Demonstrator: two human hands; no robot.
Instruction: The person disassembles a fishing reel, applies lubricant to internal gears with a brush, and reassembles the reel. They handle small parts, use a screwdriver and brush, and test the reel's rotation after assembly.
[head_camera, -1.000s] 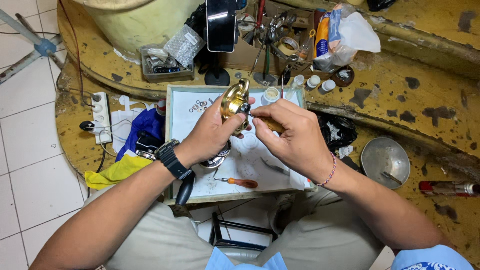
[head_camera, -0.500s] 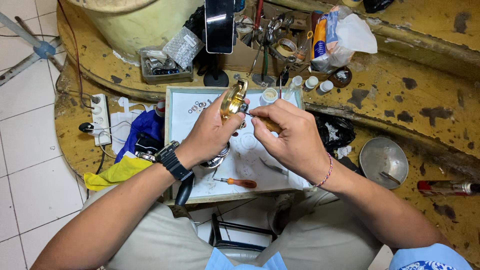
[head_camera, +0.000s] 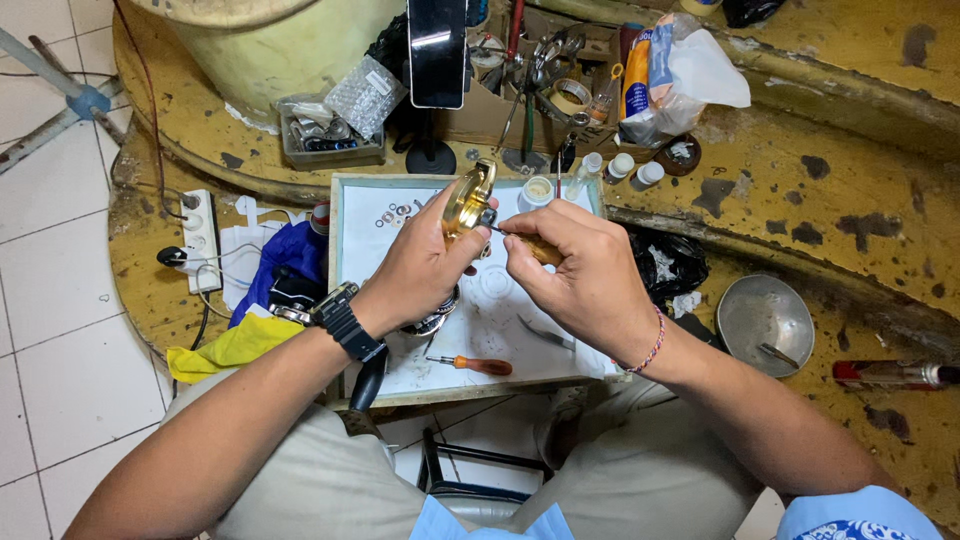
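Observation:
My left hand (head_camera: 420, 260) holds a round gold metal part (head_camera: 468, 198) upright above a white work tray (head_camera: 365, 205). It wears a black wristwatch (head_camera: 342, 318). My right hand (head_camera: 580, 265) grips a small wooden-handled screwdriver (head_camera: 535, 246), its thin tip pointed left at the gold part. Both hands hover over the tray's upper middle. A second small screwdriver with an orange handle (head_camera: 480, 365) lies on the tray near its front edge, along with small rings and a pair of tweezers (head_camera: 545, 333).
A phone on a stand (head_camera: 437, 50) rises behind the tray, with small jars (head_camera: 620, 165) and a tool box (head_camera: 330, 140) nearby. A metal bowl (head_camera: 765, 320) sits right, a power strip (head_camera: 200, 225) and blue and yellow cloths (head_camera: 240, 340) left.
Both hands keep nearly the same place over the tray. The gold part has tilted slightly while the screwdriver tip stays against it.

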